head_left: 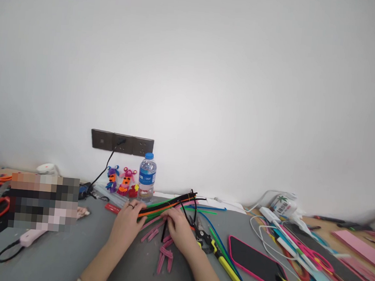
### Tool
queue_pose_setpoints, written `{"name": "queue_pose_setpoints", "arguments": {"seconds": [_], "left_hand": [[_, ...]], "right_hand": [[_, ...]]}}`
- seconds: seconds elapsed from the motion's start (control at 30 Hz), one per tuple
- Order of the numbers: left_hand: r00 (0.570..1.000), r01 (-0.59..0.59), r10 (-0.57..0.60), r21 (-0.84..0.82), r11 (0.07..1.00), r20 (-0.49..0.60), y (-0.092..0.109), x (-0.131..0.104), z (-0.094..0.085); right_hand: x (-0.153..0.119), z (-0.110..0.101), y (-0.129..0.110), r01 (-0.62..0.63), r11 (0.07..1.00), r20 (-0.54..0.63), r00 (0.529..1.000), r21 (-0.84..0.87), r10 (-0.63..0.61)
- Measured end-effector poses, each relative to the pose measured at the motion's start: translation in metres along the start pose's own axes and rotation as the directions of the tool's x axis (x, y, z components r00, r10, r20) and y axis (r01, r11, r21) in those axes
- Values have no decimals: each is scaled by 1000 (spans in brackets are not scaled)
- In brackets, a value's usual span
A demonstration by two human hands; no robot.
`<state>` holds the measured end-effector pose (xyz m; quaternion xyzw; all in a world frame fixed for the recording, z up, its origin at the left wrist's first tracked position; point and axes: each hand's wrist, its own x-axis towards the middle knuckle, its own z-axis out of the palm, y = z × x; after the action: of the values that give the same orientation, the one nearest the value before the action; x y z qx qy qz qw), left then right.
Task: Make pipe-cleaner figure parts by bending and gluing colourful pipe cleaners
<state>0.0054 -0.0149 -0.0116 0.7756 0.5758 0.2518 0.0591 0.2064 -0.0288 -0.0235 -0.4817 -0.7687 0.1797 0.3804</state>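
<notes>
A bundle of black, orange and green pipe cleaners (pixel 160 205) lies slanted on the grey mat. My left hand (pixel 130 219) is closed round its lower left end. My right hand (pixel 176 223) has its fingers bent near the middle of the bundle, close to a black strand (pixel 164 231); its fingertips are partly hidden. Folded pink pipe cleaners (pixel 165 256) lie on the mat below my hands. Pliers with yellow and black handles (pixel 230 270) rest to the right of my right hand.
A water bottle (pixel 147 178) and small pipe-cleaner figures (pixel 126 181) stand near the wall. At right are a pink-edged tablet (pixel 261 267), white cables, pink scissors (pixel 319 259) and a white package (pixel 282 205). A pink stick-like device (pixel 40 232) and loose pipe cleaners are at left.
</notes>
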Motion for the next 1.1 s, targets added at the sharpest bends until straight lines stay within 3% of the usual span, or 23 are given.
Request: {"name": "queue_pose_setpoints", "arguments": {"seconds": [0.2, 0.43, 0.77, 0.93, 1.1], "left_hand": [[999, 51, -51, -21, 998, 18, -2, -2, 4], [989, 137, -136, -11, 991, 56, -20, 5, 2], [992, -29, 44, -127, 991, 117, -8, 5, 12], [996, -69, 83, -307, 949, 33, -5, 6, 15], [995, -45, -5, -516, 855, -96, -2, 7, 16]], "right_hand": [[-2, -2, 2, -58, 996, -47, 997, 65, 62], [-1, -4, 8, -63, 990, -117, 990, 130, 78], [2, -4, -1, 48, 990, -133, 991, 135, -30], [0, -4, -4, 86, 992, -32, 996, 89, -83], [-2, -3, -7, 101, 990, 9, 995, 101, -102]]}}
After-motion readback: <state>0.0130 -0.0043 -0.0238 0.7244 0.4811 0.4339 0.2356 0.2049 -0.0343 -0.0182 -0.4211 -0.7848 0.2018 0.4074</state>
